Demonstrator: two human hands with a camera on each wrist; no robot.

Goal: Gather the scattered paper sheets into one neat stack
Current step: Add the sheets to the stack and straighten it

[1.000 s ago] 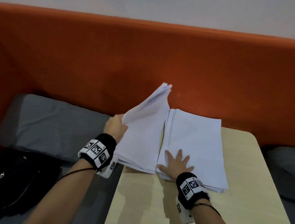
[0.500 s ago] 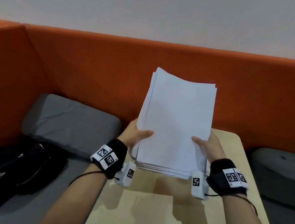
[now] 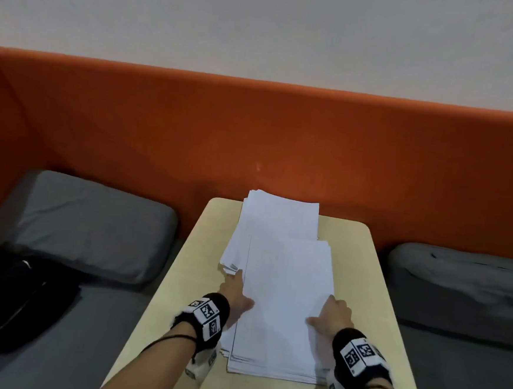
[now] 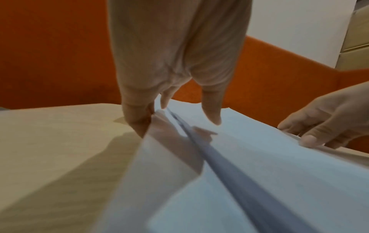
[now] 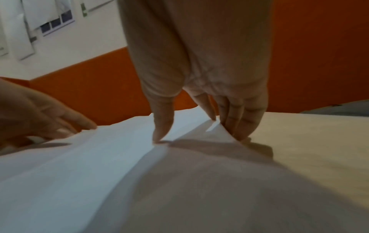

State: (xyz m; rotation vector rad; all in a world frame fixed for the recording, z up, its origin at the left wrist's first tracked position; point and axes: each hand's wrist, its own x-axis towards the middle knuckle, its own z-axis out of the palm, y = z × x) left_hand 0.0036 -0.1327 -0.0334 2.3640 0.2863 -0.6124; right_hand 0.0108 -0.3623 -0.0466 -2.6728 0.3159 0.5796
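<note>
A thick white paper stack (image 3: pixel 284 307) lies flat on the pale table (image 3: pixel 179 295). Its far end overlaps a second paper pile (image 3: pixel 277 220) further back that fans out a little to the left. My left hand (image 3: pixel 236 297) holds the near stack's left edge. In the left wrist view its fingers (image 4: pixel 137 119) curl at the raised edge and the thumb (image 4: pixel 212 116) hovers just above the top sheet. My right hand (image 3: pixel 333 312) grips the right edge, its thumb (image 5: pixel 160 134) pressing the top sheet and its fingers (image 5: pixel 239 126) against the lifted edge.
An orange padded backrest (image 3: pixel 253 139) rises right behind the table. Grey cushions lie to the left (image 3: pixel 84 220) and right (image 3: pixel 456 287). A black bag (image 3: pixel 10 301) sits on the seat at far left. Bare tabletop shows on both sides of the paper.
Half a second ago both hands held the gathered stack upright above the table. Now it lies flat on the table, overlapping a pile behind it, with both hands at its side edges.
</note>
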